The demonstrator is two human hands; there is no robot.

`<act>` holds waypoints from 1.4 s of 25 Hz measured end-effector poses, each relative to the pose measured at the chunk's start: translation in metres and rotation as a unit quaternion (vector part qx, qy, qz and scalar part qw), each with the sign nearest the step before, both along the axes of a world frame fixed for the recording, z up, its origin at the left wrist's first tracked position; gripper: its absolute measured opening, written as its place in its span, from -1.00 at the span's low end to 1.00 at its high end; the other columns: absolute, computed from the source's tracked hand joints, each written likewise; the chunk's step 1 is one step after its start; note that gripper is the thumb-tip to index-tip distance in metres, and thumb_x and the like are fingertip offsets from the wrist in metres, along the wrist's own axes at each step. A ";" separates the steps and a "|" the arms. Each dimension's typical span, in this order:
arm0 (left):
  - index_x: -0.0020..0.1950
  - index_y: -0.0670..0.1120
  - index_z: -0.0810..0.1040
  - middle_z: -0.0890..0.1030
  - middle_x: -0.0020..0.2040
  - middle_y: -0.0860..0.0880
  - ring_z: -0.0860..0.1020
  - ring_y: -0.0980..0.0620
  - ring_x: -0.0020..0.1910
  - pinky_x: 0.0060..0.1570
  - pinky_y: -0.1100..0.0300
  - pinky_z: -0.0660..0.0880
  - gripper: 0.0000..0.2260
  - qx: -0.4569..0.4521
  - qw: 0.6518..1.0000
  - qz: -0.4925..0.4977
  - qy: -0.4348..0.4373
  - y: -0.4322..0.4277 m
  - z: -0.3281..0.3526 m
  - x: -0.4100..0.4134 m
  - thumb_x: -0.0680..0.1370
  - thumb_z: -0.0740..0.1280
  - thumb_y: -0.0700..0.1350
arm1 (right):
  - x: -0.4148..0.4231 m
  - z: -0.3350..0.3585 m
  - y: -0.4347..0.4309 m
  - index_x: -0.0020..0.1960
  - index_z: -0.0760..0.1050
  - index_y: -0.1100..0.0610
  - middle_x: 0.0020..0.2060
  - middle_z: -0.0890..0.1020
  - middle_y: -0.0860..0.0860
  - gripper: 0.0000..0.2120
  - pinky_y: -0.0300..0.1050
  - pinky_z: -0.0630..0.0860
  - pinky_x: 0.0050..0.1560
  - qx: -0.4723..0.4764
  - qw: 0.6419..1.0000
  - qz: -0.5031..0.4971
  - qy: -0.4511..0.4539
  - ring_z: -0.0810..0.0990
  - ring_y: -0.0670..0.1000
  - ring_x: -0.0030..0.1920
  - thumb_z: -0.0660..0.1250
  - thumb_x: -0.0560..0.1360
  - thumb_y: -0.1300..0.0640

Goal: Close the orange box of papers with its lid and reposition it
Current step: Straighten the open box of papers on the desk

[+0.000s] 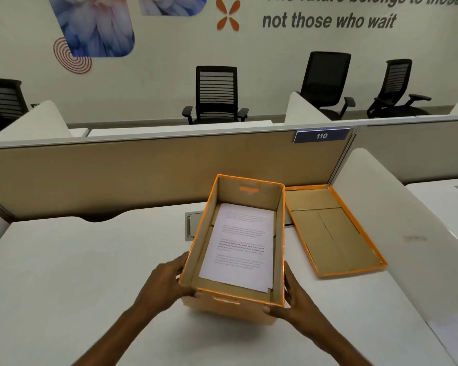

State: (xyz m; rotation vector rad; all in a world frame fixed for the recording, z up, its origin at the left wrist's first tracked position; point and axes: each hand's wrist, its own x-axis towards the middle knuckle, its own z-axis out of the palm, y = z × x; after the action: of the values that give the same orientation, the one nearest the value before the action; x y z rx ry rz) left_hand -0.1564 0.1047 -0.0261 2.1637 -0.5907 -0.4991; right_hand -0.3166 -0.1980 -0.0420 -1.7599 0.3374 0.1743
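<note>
Orange box (249, 196) open, long axis pointing away; left hand (167, 281) and right hand (295, 299) fingers clamped on near corners; lid (336, 231) alongside, inside up.

White desk (90, 273) w/ open orange box (278, 233), lid (336, 233) just beside.

"110" on blue tag (321, 135) atop partition (143, 175); wall lettering (328, 21) "not those who wait"; papers' (241, 244) print illegible.
</note>
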 end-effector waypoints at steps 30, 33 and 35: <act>0.62 -0.13 0.04 0.24 0.62 -0.14 0.29 -0.20 0.56 0.46 -0.17 0.37 0.01 0.074 0.989 0.124 0.013 0.022 -0.031 -0.220 0.38 0.56 0.15 | -0.143 -0.015 0.038 0.63 0.10 -0.01 0.58 0.34 0.00 -0.04 0.03 0.35 0.54 -0.189 0.980 0.055 -0.012 0.35 0.10 0.56 0.60 0.41 0.02; 0.63 -0.12 -0.28 -0.27 0.65 -0.14 -0.23 -0.15 0.65 0.60 -0.12 -0.08 0.16 0.102 0.981 0.156 -0.053 -0.004 -0.029 -0.233 0.41 0.48 0.27 | -0.144 -0.016 0.022 0.67 -0.12 0.01 0.68 -0.04 -0.05 0.19 -0.03 0.11 0.60 -0.229 0.972 0.047 -0.013 0.03 0.00 0.66 0.56 0.34 -0.26; 0.63 -0.06 -0.27 -0.26 0.66 -0.07 -0.28 -0.05 0.64 0.61 -0.03 -0.12 0.10 0.032 0.986 0.130 -0.099 -0.032 -0.027 -0.242 0.45 0.45 0.26 | -0.143 -0.018 -0.002 0.67 -0.15 0.00 0.68 -0.10 -0.07 0.17 -0.03 0.08 0.60 -0.256 0.966 0.020 -0.035 -0.04 -0.04 0.66 0.47 0.36 -0.36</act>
State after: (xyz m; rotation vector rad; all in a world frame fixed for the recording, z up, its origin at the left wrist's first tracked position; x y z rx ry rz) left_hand -0.3986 0.0727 -0.0533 2.3249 -0.3932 -0.1649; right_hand -0.4597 -0.1997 -0.0597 -2.2792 0.3121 0.0539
